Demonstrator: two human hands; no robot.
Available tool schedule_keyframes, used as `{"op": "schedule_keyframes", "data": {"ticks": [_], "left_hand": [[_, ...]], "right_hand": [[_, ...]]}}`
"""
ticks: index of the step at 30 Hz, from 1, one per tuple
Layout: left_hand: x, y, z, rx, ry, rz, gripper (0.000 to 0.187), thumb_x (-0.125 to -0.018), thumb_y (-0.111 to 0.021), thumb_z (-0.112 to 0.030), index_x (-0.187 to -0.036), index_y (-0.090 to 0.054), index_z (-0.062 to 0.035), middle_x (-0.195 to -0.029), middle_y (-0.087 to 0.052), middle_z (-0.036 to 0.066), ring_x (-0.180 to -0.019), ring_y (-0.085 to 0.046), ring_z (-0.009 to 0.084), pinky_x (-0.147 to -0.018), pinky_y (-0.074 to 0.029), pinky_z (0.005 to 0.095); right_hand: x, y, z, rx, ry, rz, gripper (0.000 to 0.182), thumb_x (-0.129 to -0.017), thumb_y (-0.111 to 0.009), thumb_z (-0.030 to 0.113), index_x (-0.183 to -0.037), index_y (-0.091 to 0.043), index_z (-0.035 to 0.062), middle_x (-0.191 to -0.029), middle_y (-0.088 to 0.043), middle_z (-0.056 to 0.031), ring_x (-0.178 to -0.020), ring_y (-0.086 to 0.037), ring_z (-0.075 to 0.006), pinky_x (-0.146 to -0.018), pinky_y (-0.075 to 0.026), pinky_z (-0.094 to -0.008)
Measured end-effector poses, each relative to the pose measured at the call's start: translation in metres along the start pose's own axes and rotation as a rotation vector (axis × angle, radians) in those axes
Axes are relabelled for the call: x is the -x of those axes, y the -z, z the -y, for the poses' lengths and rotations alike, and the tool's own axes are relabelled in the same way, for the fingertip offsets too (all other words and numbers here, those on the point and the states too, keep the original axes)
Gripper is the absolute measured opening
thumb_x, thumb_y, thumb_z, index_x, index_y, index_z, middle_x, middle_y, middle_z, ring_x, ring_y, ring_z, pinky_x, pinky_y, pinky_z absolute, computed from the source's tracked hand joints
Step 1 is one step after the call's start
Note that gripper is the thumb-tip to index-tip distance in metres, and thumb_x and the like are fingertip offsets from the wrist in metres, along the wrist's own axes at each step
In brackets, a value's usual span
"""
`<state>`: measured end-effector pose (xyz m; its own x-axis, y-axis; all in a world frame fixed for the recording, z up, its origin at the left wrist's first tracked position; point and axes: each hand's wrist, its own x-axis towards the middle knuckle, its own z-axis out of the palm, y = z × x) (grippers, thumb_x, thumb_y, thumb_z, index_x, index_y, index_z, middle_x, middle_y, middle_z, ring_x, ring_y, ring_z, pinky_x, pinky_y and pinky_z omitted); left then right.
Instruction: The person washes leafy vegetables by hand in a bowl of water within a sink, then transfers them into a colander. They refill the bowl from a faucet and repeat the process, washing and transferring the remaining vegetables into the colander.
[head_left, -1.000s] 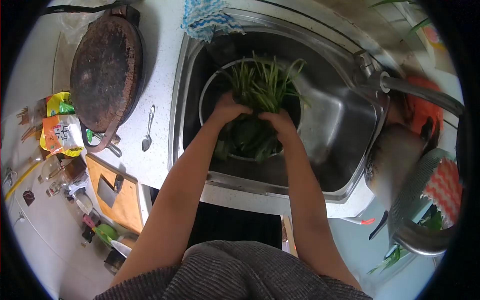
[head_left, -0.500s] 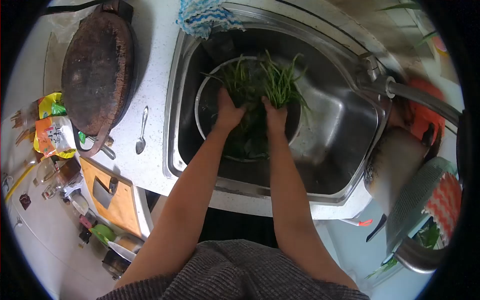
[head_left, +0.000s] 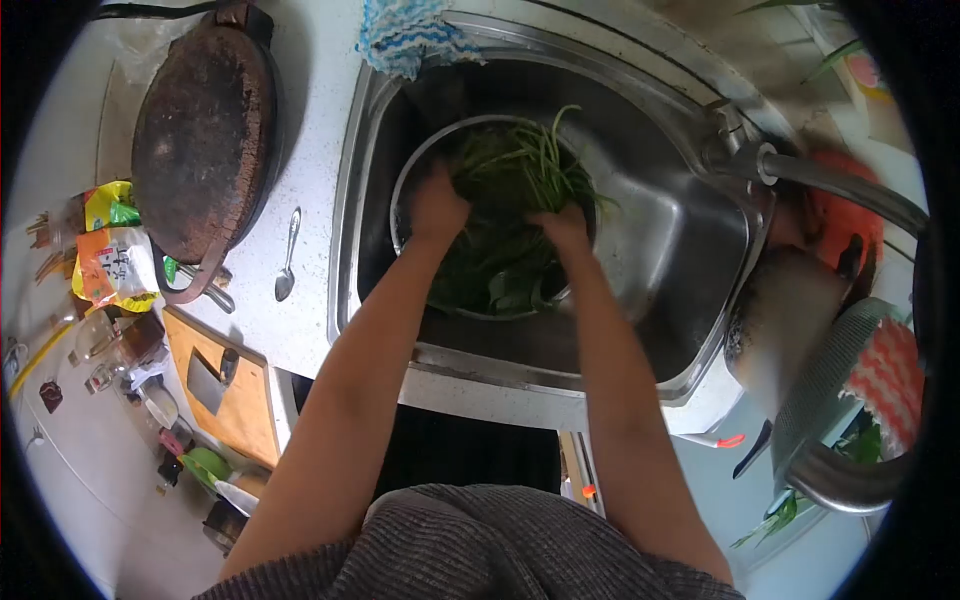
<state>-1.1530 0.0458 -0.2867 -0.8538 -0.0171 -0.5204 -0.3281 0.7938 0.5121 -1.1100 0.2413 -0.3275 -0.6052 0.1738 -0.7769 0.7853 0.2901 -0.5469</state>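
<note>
A round metal basin point(head_left: 398, 190) stands in the left part of the steel sink point(head_left: 665, 225), with long green leafy vegetables point(head_left: 505, 175) inside it. My left hand point(head_left: 438, 208) is down in the basin at its left side, touching the greens; its fingers are blurred and partly hidden. At the right side of the basin, my right hand point(head_left: 562, 226) is at the greens, and its fingertips are hidden among them. Some stalks stick up over the basin's right rim.
Left of the sink are a spoon point(head_left: 288, 255), a round dark pan point(head_left: 200, 145) and a cutting board point(head_left: 250, 400) with a cleaver point(head_left: 207, 382). A blue-white cloth point(head_left: 415, 38) hangs over the sink's back edge. The faucet point(head_left: 840, 185) reaches in from the right.
Both hands have moved apart, the left one leftward and the right one rightward. The greens that stood up between them now lie lower and more spread in the basin.
</note>
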Motion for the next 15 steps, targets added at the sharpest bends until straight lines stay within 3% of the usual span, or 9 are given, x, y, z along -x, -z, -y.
{"op": "schedule_keyframes", "data": {"ticks": [2,3,6,7,10,13,14,15], "left_hand": [[0.014,-0.029,-0.012,-0.014,0.058,-0.237,0.062,-0.07,-0.061,-0.016,-0.125,-0.038,0.0028,-0.117,-0.048,0.027,-0.109,-0.047,0.0413,-0.092,-0.04,0.0468],[0.014,-0.041,-0.013,-0.023,0.086,-0.359,0.063,-0.071,-0.061,-0.015,-0.126,-0.037,0.0027,-0.122,-0.045,0.027,-0.112,-0.044,0.042,-0.093,-0.039,0.0477],[0.01,-0.055,0.019,-0.09,-0.126,0.009,0.065,-0.072,-0.06,-0.019,-0.129,-0.036,0.0008,-0.13,-0.036,0.027,-0.12,-0.035,0.0437,-0.098,-0.033,0.0483],[0.011,-0.027,0.01,-0.358,-0.15,0.096,0.066,-0.076,-0.058,-0.022,-0.134,-0.031,-0.0022,-0.132,-0.036,0.025,-0.119,-0.036,0.0425,-0.099,-0.033,0.0458],[0.009,-0.033,-0.024,-0.129,0.238,-0.011,0.063,-0.078,-0.057,-0.028,-0.132,-0.036,-0.0035,-0.133,-0.036,0.024,-0.121,-0.035,0.0425,-0.099,-0.033,0.0468],[-0.028,-0.042,0.034,0.213,0.059,0.447,0.067,-0.077,-0.061,-0.036,-0.132,-0.038,-0.0054,-0.138,-0.033,0.022,-0.125,-0.034,0.0382,-0.1,-0.033,0.045],[-0.027,-0.033,0.024,0.197,0.092,0.371,0.069,-0.077,-0.062,-0.038,-0.133,-0.038,-0.0051,-0.137,-0.034,0.022,-0.125,-0.035,0.0368,-0.1,-0.034,0.0438],[-0.023,-0.015,0.006,0.181,0.123,0.287,0.071,-0.076,-0.062,-0.04,-0.133,-0.038,-0.0049,-0.137,-0.035,0.023,-0.125,-0.036,0.0353,-0.1,-0.034,0.0425]], "right_hand": [[0.015,-0.035,0.001,0.068,0.082,-0.479,0.063,-0.065,-0.072,0.011,-0.119,-0.046,-0.0086,-0.108,-0.058,-0.024,-0.107,-0.053,-0.0374,-0.093,-0.04,-0.0426],[-0.003,-0.071,-0.027,0.534,0.26,-0.748,0.054,-0.067,-0.071,0.014,-0.113,-0.05,-0.0051,-0.106,-0.058,-0.0238,-0.104,-0.054,-0.0374,-0.091,-0.042,-0.0446],[-0.011,-0.031,-0.029,0.697,0.39,-0.111,0.053,-0.069,-0.07,0.023,-0.112,-0.052,-0.0029,-0.101,-0.058,-0.024,-0.1,-0.054,-0.0366,-0.089,-0.043,-0.0458],[0.007,-0.017,-0.002,0.421,0.063,-0.061,0.055,-0.07,-0.068,0.027,-0.114,-0.052,-0.0016,-0.102,-0.058,-0.0229,-0.107,-0.05,-0.0355,-0.091,-0.042,-0.0444],[0.017,-0.067,0.016,0.324,0.055,-0.736,0.048,-0.073,-0.067,0.029,-0.109,-0.056,-0.0018,-0.104,-0.058,-0.0215,-0.102,-0.055,-0.0353,-0.086,-0.045,-0.0454],[0.01,-0.02,-0.003,0.312,0.188,-0.193,0.043,-0.077,-0.064,0.026,-0.109,-0.056,-0.0019,-0.111,-0.057,-0.0225,-0.107,-0.052,-0.0355,-0.086,-0.045,-0.0444],[0.004,-0.008,0.001,0.302,0.248,-0.027,0.042,-0.078,-0.063,0.026,-0.109,-0.057,-0.0019,-0.113,-0.056,-0.0228,-0.109,-0.051,-0.0355,-0.086,-0.045,-0.0441],[0.01,-0.011,0.003,0.065,0.112,-0.209,0.044,-0.078,-0.063,0.021,-0.113,-0.054,-0.0033,-0.113,-0.055,-0.0244,-0.114,-0.047,-0.036,-0.091,-0.042,-0.0417]]}}
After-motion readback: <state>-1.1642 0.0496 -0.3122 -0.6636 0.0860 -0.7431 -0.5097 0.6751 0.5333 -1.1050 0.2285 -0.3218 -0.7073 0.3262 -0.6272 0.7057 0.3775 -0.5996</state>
